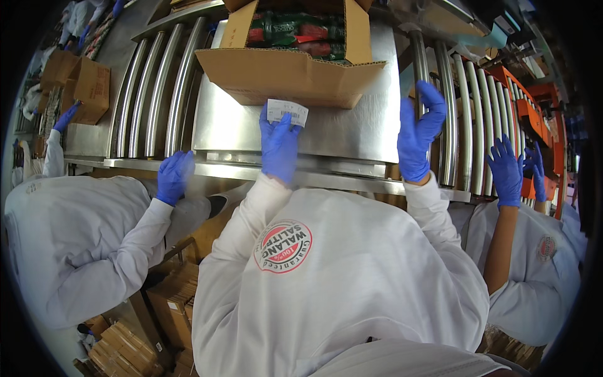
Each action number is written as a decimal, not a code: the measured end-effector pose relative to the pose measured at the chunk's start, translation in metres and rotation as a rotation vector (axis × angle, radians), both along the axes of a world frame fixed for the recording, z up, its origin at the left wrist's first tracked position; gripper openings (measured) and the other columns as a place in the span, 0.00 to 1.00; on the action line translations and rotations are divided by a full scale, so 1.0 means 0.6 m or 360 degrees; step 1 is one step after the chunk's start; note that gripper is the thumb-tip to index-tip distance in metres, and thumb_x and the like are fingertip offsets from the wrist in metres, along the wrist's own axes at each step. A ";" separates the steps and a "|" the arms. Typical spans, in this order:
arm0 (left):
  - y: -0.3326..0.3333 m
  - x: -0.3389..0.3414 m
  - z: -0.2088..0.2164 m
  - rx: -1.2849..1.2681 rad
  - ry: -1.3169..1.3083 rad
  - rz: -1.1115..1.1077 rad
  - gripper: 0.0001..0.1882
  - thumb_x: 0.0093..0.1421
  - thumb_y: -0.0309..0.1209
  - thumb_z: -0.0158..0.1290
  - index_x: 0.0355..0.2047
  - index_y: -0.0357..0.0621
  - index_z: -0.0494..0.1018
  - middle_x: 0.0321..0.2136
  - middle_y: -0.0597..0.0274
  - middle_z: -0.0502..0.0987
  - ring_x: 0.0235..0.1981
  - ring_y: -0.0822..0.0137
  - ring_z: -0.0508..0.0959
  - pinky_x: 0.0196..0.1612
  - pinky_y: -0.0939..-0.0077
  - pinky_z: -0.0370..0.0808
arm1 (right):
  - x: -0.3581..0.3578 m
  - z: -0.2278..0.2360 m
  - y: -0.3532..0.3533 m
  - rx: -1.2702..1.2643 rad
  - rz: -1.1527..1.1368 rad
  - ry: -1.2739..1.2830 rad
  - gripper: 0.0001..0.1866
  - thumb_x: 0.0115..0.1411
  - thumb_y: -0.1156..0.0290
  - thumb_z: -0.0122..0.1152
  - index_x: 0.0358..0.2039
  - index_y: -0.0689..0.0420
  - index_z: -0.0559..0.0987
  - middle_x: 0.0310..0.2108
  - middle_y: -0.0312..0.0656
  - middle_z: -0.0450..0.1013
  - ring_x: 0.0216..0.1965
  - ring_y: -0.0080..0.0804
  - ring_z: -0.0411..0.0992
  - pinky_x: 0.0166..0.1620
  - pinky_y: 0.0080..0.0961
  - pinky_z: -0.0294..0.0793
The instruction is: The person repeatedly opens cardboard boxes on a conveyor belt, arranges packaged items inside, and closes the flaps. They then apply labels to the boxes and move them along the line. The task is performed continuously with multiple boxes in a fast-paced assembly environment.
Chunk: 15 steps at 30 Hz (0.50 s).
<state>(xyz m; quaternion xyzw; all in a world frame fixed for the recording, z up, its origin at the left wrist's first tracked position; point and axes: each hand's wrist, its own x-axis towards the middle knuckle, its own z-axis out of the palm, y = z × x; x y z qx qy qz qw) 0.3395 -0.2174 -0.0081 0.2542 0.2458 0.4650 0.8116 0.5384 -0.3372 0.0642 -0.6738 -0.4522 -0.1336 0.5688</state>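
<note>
My left hand (280, 146), in a blue glove, pinches a small white printed label (284, 112) with a barcode. It holds the label just in front of an open cardboard box (292, 76) on the steel plate. The near flap of the box folds outward over its front. Inside lie several dark green and red packs (301, 30), partly cut off by the top edge. My right hand (419, 129), also blue-gloved, is raised to the right of the box over the plate's right edge. Its thumb and fingers are apart, and nothing is in it.
Metal rollers (164, 91) flank the steel plate (229, 129), with more rollers (480, 119) at right beside orange frames. Gloved co-workers stand close on both sides. Another open carton (88, 91) sits at far left. Stacked flat cardboard (122, 352) lies low at the left.
</note>
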 end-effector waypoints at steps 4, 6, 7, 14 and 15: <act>0.029 0.036 -0.035 -0.0220 0.0029 0.0171 0.25 0.58 0.25 0.54 0.53 0.43 0.55 0.47 0.57 0.67 0.47 0.61 0.70 0.54 0.64 0.67 | -0.020 -0.039 0.003 0.0012 -0.0026 0.0315 0.25 0.56 0.76 0.59 0.54 0.57 0.64 0.50 0.41 0.62 0.53 0.32 0.61 0.56 0.31 0.59; 0.041 0.046 -0.036 -0.0250 -0.0023 0.0227 0.25 0.58 0.26 0.55 0.51 0.43 0.55 0.44 0.58 0.68 0.45 0.61 0.71 0.53 0.64 0.68 | -0.024 -0.061 0.004 0.0058 -0.0006 0.0544 0.25 0.56 0.75 0.58 0.54 0.56 0.64 0.50 0.41 0.62 0.53 0.31 0.61 0.56 0.31 0.59; 0.044 0.049 -0.037 -0.0269 0.0002 0.0234 0.25 0.58 0.27 0.55 0.51 0.43 0.55 0.44 0.58 0.68 0.45 0.61 0.71 0.52 0.64 0.68 | -0.025 -0.064 0.003 0.0075 0.0009 0.0658 0.25 0.57 0.75 0.58 0.54 0.56 0.64 0.50 0.41 0.62 0.53 0.31 0.61 0.56 0.31 0.59; 0.047 0.038 -0.057 -0.0320 0.0511 0.0120 0.32 0.58 0.37 0.57 0.55 0.54 0.49 0.44 0.63 0.67 0.45 0.63 0.70 0.45 0.57 0.70 | -0.059 -0.054 -0.016 -0.0289 0.0635 0.0853 0.16 0.58 0.75 0.55 0.48 0.59 0.70 0.43 0.40 0.69 0.48 0.30 0.66 0.54 0.27 0.62; 0.047 0.035 -0.052 -0.0312 0.0574 0.0112 0.30 0.58 0.37 0.56 0.54 0.52 0.52 0.43 0.63 0.68 0.43 0.64 0.70 0.44 0.59 0.70 | -0.077 -0.043 -0.010 -0.0367 0.0846 0.0933 0.15 0.58 0.75 0.55 0.47 0.60 0.72 0.43 0.41 0.70 0.48 0.31 0.67 0.54 0.27 0.63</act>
